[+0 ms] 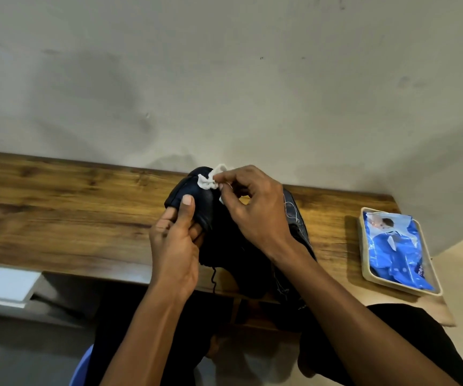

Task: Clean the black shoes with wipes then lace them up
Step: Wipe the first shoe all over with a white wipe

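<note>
Dark-clad lap (433,344), wooden table (71,213) against scuffed pale wall (224,79).

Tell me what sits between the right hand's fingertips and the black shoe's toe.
A crumpled white wipe: the right hand pinches it against the toe of the black shoe, which the left hand grips. Seen in the head view.

We see a wooden table (66,207) pushed against a plain, scuffed beige wall (224,79), a white drawer (1,285) at its left, pale floor below.
</note>
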